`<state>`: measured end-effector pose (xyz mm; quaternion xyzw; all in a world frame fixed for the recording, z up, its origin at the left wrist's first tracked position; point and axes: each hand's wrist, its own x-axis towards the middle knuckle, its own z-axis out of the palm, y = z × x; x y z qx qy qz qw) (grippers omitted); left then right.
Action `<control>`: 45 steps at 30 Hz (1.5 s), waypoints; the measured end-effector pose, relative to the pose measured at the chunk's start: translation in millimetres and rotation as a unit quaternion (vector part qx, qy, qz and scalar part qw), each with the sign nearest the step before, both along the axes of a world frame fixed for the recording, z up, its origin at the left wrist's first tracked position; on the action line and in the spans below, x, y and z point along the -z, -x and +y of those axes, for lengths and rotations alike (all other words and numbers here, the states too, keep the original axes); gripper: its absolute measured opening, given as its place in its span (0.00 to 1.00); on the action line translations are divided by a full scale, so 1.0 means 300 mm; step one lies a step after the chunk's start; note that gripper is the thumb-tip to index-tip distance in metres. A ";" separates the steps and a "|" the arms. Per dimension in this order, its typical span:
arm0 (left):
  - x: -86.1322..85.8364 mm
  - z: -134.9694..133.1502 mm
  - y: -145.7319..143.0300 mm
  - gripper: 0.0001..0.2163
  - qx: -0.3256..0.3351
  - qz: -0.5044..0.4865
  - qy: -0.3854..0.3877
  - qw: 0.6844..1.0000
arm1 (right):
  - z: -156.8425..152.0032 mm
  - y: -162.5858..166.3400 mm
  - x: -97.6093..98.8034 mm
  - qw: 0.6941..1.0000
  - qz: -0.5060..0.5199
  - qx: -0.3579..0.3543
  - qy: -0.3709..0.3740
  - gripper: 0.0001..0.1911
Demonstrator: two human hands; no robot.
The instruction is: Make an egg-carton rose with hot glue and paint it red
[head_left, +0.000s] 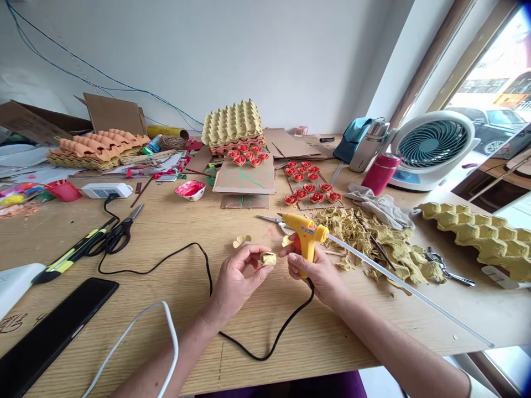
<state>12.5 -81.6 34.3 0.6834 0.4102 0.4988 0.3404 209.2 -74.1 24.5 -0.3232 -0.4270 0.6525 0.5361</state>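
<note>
My left hand (240,273) pinches a small rolled piece of yellow egg-carton paper (267,258) between thumb and fingertips, just above the wooden table (174,226). My right hand (313,271) grips the handle of a yellow hot glue gun (305,229), its nozzle pointing left above the rolled piece. A long clear glue stick (406,287) juts from the gun's back toward the right. The gun's black cord (265,348) loops across the table in front of me. A cut petal shape (241,240) lies just beyond my left hand.
Cut yellow carton scraps (373,237) pile up right of the gun. Red paper roses (309,188) sit on cardboard behind. Black scissors (118,232), a phone (50,331), a white cable (166,331), a fan (431,146), egg trays (477,232) and a red flask (380,172) surround the work spot.
</note>
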 end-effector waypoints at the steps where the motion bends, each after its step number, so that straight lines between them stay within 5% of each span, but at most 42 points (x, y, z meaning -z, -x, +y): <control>1: 0.000 -0.002 -0.003 0.08 0.003 0.004 -0.002 1.000 | -0.002 0.002 -0.001 1.000 -0.005 -0.005 0.000 0.24; 23: -0.022 -0.026 -0.024 0.08 -0.008 0.110 -0.117 0.987 | -0.007 0.006 -0.006 0.995 -0.025 -0.088 0.026 0.25; 45: -0.023 -0.033 -0.024 0.08 -0.023 0.111 -0.128 0.985 | -0.008 0.004 -0.016 0.995 -0.026 -0.094 0.033 0.26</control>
